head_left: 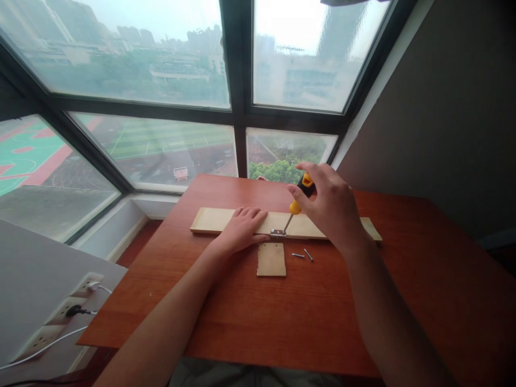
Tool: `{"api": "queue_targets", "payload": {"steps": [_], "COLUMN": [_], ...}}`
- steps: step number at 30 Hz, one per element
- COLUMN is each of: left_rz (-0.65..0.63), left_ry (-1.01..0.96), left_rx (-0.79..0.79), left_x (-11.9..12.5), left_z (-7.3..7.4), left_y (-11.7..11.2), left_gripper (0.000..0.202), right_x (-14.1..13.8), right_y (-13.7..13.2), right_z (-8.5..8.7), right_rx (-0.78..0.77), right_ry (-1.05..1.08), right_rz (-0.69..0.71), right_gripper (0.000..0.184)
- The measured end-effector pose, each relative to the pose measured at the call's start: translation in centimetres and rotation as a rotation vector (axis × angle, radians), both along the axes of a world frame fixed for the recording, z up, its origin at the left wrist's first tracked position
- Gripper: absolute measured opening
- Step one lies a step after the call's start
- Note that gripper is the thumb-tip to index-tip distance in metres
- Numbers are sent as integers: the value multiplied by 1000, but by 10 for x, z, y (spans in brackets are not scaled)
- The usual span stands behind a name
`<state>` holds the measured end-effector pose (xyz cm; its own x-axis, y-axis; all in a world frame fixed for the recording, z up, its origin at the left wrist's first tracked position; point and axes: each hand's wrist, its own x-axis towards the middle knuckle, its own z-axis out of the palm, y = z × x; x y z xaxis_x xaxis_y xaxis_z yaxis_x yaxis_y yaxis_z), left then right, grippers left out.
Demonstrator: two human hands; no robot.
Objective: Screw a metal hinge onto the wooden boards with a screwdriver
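Observation:
A long pale wooden board (213, 219) lies across the table. On its near edge sits a small metal hinge (278, 233). My left hand (244, 228) rests flat on the board with fingers stretched out, its thumb beside the hinge. Above the hinge, my right hand (328, 201) grips the yellow and black handle of a screwdriver (295, 207). The shaft slants down to the right end of the hinge; the tip's exact contact is too small to make out. Just in front lies a small wooden piece (271, 260) with two holes near its far edge. Beside it are two screws (303, 255).
The reddish-brown table (242, 317) stands against tall dark-framed windows (239, 107). A grey wall (435, 118) rises at the right. Wall sockets (64, 310) with plugs and cables are at the lower left, past the table's left edge.

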<state>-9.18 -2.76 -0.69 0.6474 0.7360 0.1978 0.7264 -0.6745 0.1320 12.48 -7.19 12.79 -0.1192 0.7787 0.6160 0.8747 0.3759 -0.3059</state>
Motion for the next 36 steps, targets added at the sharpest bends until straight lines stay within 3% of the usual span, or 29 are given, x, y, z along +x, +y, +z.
{"api": "queue_targets", "payload": {"steps": [6, 13, 20, 26, 28, 33, 36], "left_rz": [5, 13, 18, 32, 35, 39, 36], "left_ry": [3, 13, 0, -9, -7, -5, -8], "left_rx": [-3, -5, -10, -11, -12, -15, -14], "left_x": [0, 1, 2, 1, 1, 2, 2], "left_z": [-1, -2, -1, 0, 1, 1, 1], "left_y": [1, 1, 0, -1, -1, -1, -1], "left_gripper": [67, 69, 69, 67, 67, 67, 68], "right_x": [3, 2, 2, 1, 1, 2, 2], "right_y": [-3, 0, -3, -2, -1, -3, -3], "right_z": [4, 1, 4, 5, 4, 4, 4], "right_rx": [-19, -14, -32, -14, -5, -21, -27], "right_ry": [111, 19, 108, 34, 48, 141, 86], "right_rz": [215, 23, 196, 39, 74, 247, 167], "right_gripper": [48, 40, 52, 34, 32, 47, 41]}}
